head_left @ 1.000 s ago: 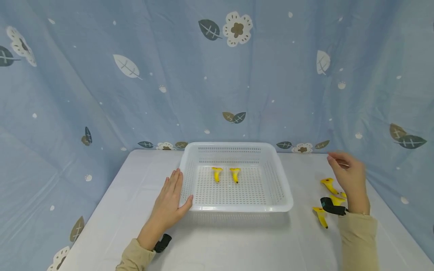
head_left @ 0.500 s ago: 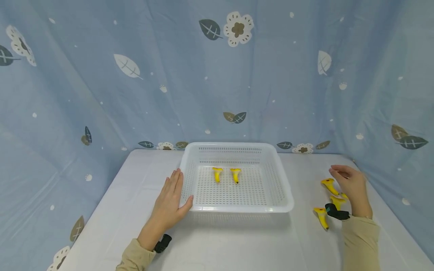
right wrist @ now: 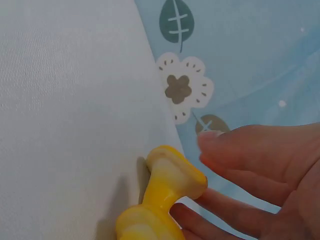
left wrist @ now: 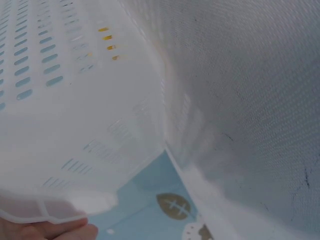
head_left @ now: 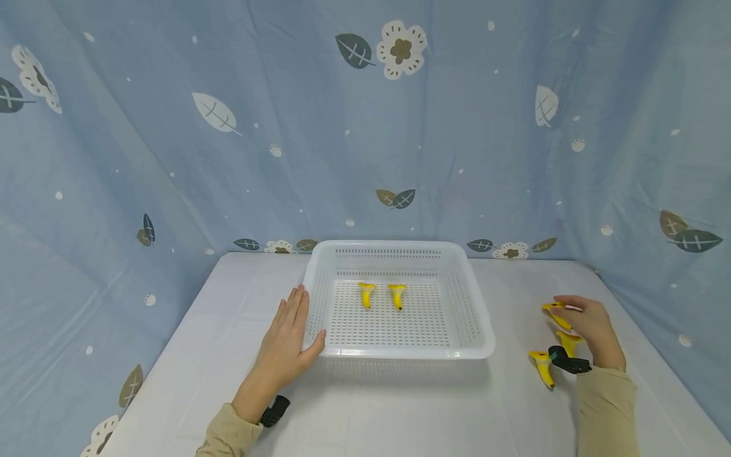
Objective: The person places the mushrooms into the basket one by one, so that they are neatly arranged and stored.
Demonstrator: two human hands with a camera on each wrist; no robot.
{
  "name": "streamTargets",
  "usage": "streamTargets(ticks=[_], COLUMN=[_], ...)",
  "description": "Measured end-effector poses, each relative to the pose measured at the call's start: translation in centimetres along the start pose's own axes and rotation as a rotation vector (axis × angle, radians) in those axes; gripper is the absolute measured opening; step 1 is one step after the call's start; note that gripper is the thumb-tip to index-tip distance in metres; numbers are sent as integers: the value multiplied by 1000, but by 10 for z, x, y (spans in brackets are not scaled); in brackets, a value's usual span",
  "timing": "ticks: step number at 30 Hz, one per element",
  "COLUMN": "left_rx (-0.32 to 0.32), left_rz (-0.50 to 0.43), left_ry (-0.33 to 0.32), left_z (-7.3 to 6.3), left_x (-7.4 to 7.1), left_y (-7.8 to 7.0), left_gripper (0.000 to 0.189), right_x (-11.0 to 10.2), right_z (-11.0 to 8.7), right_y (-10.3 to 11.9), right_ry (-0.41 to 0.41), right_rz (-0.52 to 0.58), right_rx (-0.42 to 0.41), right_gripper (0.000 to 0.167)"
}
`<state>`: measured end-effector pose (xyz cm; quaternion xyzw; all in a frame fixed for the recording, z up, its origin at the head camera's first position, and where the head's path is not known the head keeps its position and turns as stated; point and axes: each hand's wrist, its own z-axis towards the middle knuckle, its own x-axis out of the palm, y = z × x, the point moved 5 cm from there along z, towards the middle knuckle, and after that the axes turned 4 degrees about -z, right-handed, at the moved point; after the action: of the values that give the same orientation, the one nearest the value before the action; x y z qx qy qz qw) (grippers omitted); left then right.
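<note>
A white plastic basket point(head_left: 400, 352) stands on the table with two yellow trumpet-shaped mushrooms point(head_left: 367, 295) point(head_left: 396, 296) inside. My left hand point(head_left: 282, 346) rests against its left rim, fingers straight and thumb near the front corner. In the left wrist view fingertips point(left wrist: 60, 230) show at the basket's rim. On the right, my right hand point(head_left: 591, 327) is at the farthest loose mushroom point(head_left: 559, 317). The right wrist view has thumb and fingers spread beside a mushroom point(right wrist: 172, 175), not closed round it; whether a finger touches it I cannot tell.
Two more yellow mushrooms, one in the middle point(head_left: 568, 343) and one nearer point(head_left: 542, 369), lie by the right wrist. Black wrist cameras point(head_left: 568, 360) sit on both wrists. A blue patterned curtain point(head_left: 457, 127) borders the white table point(head_left: 400, 419) behind and at the sides.
My right hand has come down and nearer, from above the table's back right to the farthest loose mushroom. The left hand and the basket have stayed put.
</note>
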<state>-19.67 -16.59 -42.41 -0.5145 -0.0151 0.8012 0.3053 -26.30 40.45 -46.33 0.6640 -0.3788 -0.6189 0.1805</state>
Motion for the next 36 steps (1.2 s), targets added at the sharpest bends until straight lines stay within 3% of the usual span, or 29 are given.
streamTargets(ticks=[5, 13, 21, 29, 36], left_rx=[-2, 4, 1, -6, -4], left_rz=[0, 3, 3, 1, -1], left_ry=[2, -7, -9, 3, 0], left_z=[0, 0, 0, 0, 0], left_x=[1, 0, 0, 0, 0], left_y=[1, 1, 1, 0, 0], left_gripper=[80, 80, 80, 80, 80], right_x=[-1, -2, -4, -5, -11], right_z=[-1, 3, 4, 2, -3], right_y=[-4, -10, -13, -12, -3], right_ry=[60, 55, 15, -29, -96], right_rz=[-1, -25, -52, -16, -4], right_rx=[2, 13, -7, 74, 24], right_gripper=[61, 57, 50, 49, 47])
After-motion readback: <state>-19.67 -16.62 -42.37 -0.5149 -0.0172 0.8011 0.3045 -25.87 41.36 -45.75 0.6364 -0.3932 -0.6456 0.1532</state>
